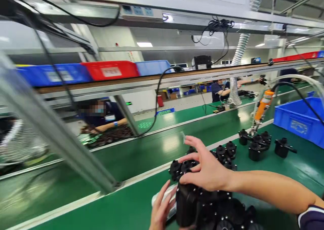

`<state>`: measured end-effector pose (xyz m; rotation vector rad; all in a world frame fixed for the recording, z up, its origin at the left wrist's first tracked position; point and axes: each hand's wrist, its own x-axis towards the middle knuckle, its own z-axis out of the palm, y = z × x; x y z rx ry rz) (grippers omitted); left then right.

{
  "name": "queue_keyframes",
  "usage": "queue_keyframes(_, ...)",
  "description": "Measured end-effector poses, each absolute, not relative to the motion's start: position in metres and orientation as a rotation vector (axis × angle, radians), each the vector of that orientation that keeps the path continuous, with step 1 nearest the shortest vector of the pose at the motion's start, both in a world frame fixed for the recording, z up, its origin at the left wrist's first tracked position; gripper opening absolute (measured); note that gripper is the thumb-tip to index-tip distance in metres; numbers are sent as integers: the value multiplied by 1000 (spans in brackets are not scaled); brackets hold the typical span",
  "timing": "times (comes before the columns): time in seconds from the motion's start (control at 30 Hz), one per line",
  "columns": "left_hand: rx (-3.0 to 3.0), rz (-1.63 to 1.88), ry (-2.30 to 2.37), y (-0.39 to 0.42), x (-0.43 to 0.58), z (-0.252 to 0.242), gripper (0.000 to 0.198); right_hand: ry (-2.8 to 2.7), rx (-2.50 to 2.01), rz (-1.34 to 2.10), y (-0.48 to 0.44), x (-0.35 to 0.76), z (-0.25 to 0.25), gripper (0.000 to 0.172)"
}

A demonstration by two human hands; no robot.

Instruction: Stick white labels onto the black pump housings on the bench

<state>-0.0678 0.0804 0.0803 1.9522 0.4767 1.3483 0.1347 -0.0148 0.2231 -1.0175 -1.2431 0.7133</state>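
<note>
My left hand [162,208] is at the bottom middle, its fingers along the left side of a large black plastic housing [186,203], with what looks like its thumb at the lower edge. A white, partly clear object [155,199] lies behind those fingers; its kind is unclear. My right hand [209,167] arches above the housing, fingers spread and bent, thumb near the housing's top. By its index fingertip is a small blurred translucent piece [183,137]; whether the finger holds it I cannot tell. Several black pump-like parts [221,152] crowd beneath and behind this hand.
An orange electric screwdriver [263,105] hangs over more black parts [282,147] at right, beside a blue bin [301,122]. A slanted metal post [58,122] crosses the left. Red bins [110,70] and blue bins sit on the shelf. People work across the green conveyor [167,145].
</note>
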Motion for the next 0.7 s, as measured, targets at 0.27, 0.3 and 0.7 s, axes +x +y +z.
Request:
queue_keyframes(0.27, 1429, 1314, 557, 61, -69, 80, 115, -1260, -963, 714, 27, 93, 194, 63)
queue_keyframes(0.3, 1406, 1292, 554, 61, -69, 86, 113, -1273, -932, 737, 23, 95, 191, 58)
queue_keyframes(0.7, 1441, 1181, 463, 70, -76, 103, 106, -1292, -1025, 1014, -2, 89, 171, 60)
